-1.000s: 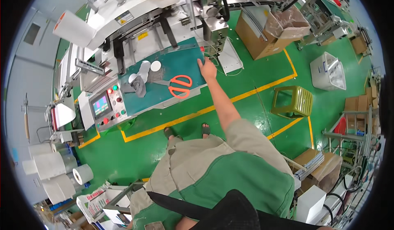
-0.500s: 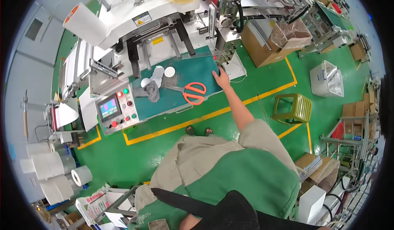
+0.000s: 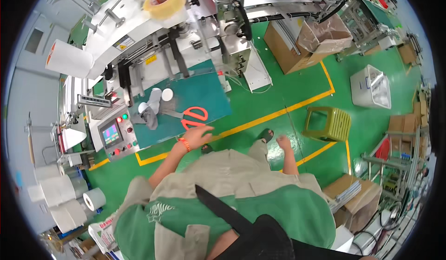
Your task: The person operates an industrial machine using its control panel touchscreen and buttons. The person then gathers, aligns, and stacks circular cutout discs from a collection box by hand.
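My left hand (image 3: 196, 137), with an orange band at its wrist, is in front of the green work surface (image 3: 204, 90). Its fingers stretch to the right and hold nothing. Just beyond it lie orange-handled scissors (image 3: 195, 114) on the surface; I cannot tell whether the hand touches them. To their left are a crumpled grey cloth (image 3: 148, 119) and several white round pieces, one a flat white disc (image 3: 167, 94). Apart from the bench, my right hand (image 3: 283, 143) hangs over the floor, its fingers curled in with nothing seen in them.
A machine with a control panel (image 3: 113, 135) stands at the left, a roll of yellowish tape (image 3: 162, 4) on top. To the right are a cardboard box (image 3: 283, 55), a white bin (image 3: 367, 95) and an olive stool (image 3: 329, 123). White rolls (image 3: 55, 192) are stacked at lower left.
My right hand has left the work surface's right edge and now hangs at my side. My left hand has come into view near the scissors. The view has shifted to the right.
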Motion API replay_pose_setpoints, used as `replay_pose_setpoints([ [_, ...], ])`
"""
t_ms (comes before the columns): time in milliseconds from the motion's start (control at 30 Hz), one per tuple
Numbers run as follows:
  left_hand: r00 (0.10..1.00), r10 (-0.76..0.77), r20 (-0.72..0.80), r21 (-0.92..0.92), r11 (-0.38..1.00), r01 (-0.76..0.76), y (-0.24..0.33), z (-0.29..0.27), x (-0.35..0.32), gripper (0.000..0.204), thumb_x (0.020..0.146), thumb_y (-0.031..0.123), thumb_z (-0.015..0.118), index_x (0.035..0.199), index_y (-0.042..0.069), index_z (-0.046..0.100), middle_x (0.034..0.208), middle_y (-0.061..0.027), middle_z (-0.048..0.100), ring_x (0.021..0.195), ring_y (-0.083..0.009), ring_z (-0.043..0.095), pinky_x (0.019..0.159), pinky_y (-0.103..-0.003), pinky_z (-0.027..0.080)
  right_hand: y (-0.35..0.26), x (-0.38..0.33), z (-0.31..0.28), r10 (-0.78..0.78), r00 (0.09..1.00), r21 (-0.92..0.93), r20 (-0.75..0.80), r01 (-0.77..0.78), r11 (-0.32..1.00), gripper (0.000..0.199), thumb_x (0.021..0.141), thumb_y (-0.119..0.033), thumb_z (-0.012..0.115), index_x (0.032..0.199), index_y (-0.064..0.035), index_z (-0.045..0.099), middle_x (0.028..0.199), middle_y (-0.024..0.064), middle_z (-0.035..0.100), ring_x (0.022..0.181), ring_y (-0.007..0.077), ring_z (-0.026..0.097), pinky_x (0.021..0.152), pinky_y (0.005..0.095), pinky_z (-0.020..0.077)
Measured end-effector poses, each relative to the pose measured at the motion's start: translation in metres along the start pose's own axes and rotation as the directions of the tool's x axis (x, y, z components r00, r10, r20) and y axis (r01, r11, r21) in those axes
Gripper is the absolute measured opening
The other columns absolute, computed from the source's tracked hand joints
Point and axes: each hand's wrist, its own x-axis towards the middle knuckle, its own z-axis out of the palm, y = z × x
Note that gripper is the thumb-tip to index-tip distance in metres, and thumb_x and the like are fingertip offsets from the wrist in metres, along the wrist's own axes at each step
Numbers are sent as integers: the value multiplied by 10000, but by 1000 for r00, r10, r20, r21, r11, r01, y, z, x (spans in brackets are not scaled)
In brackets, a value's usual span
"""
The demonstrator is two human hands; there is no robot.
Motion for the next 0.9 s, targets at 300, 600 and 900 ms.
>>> replay_pose_setpoints([
  [300,949,140,282,-182,979,-91,125,87,148,414,830,264,531,1205,98,476,1192,-149,513,1087,-317,489,928,-384,389,269,-22,-77,125,933,-349,337,0,937,372,781,-342,434,922,-56,626,966,232,589,910,380,561,799,456,435],
  [600,736,-484,-474,32,826,563,56,77,163,922,753,469,567,1355,-65,117,1395,-299,116,1295,-435,141,1046,-456,183,209,109,-196,242,959,-344,148,-180,922,376,784,-362,471,933,-50,621,945,209,605,902,364,569,776,432,444],
  [900,528,-710,-466,-83,629,773,40,68,180,1089,687,590,572,1380,-30,4,1438,-236,-41,1309,-453,-38,1039,-534,59,-1,211,-201,-69,952,170,297,18,985,315,827,-252,513,1048,-47,602,857,128,642,742,188,618,670,310,483],
])
